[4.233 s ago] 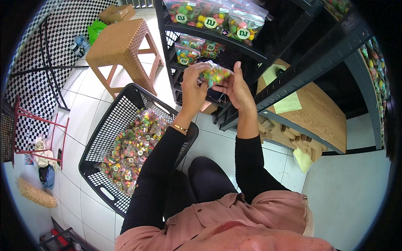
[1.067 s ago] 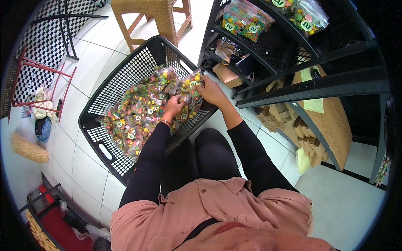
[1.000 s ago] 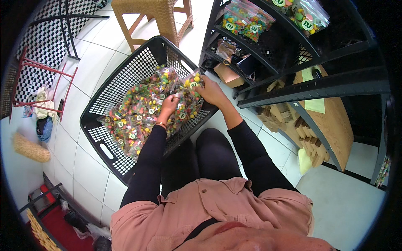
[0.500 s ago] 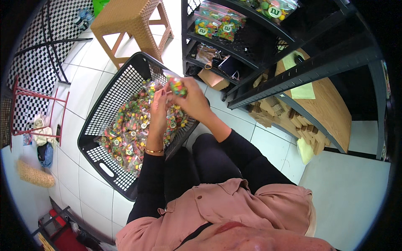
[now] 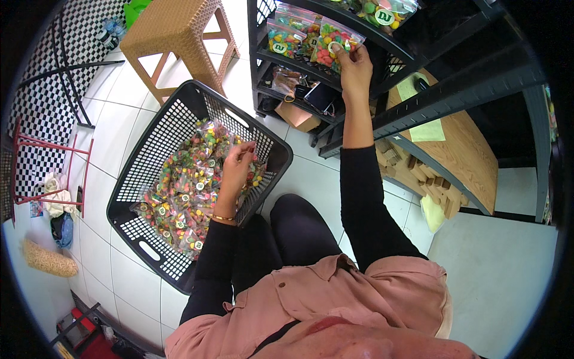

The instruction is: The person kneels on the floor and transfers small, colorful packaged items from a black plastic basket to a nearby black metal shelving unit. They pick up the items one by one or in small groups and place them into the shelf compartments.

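Note:
My right hand [image 5: 355, 67] is stretched out to the black shelf unit at the upper right, thumb and fingers closed on a clear zip bag of colourful candy [image 5: 324, 55] with a round white label. That bag rests against other candy bags [image 5: 282, 40] on the shelf. My left hand [image 5: 238, 167] hangs over the black plastic basket [image 5: 140, 152], its fingers pinched together near the basket's right side. Whatever lies between those fingers is too small to make out. Heaped in the basket are many small clear candy bags [image 5: 185, 197] with round labels.
A tan woven-pattern stool [image 5: 173, 30] stands behind the basket. The black shelf unit [image 5: 341, 75] holds a phone and a cardboard box [image 5: 297, 115] lower down. A wooden board [image 5: 463, 149] and stacked wood pieces are at the right. A red metal frame [image 5: 84, 173] stands left.
My right hand has moved from above the basket up and right to the shelf with the candy bag. The left hand remains over the basket, now slightly lower, its fingers pinched.

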A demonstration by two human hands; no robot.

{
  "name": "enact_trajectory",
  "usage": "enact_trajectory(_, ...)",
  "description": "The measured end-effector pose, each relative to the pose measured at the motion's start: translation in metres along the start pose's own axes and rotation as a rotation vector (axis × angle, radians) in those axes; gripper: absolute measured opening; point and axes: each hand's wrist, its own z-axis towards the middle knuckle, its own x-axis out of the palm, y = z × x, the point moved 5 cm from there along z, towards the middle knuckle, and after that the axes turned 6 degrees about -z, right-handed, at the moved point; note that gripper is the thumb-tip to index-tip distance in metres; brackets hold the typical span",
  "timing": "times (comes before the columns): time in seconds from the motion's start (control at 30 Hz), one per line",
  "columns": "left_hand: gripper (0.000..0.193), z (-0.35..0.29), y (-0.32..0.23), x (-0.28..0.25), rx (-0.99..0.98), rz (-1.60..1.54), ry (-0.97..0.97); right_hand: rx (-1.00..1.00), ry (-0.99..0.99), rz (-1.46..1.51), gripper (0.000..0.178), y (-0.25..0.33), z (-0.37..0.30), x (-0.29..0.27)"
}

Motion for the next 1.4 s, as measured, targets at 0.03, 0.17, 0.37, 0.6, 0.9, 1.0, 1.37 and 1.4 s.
enact_trajectory(0.03,0.027,-0.001,0.006,-0.001,-0.041,0.009,-0.002,-0.009,-0.021,-0.018,0.027,-0.016,0.011,-0.001)
enact_trajectory(0.17,0.027,-0.008,0.025,-0.015,-0.136,0.043,-0.011,0.035,0.007,0.017,0.028,-0.036,0.024,0.012)
enact_trajectory(0.37,0.028,-0.011,0.058,-0.030,-0.107,0.141,0.014,0.034,0.225,-0.290,0.023,-0.061,0.028,0.026)
enact_trajectory(0.6,0.026,-0.014,0.077,-0.034,-0.092,0.252,-0.001,-0.067,0.125,-0.417,0.034,-0.059,0.031,0.027)
enact_trajectory(0.9,0.030,-0.016,0.118,-0.058,-0.092,0.632,0.035,-0.398,-0.066,-0.815,0.055,-0.008,0.005,0.027)
enact_trajectory(1.0,0.039,-0.017,0.134,-0.070,-0.068,0.727,0.034,-0.366,-0.077,-0.601,0.045,0.024,-0.038,0.037)
enact_trajectory(1.37,0.026,-0.020,0.142,-0.050,0.203,1.361,-0.001,-0.363,0.736,-0.410,0.017,-0.023,-0.193,0.113)
enact_trajectory(1.4,0.024,-0.020,0.153,-0.047,0.201,1.383,0.018,-0.367,0.747,-0.403,0.015,-0.023,-0.196,0.116)
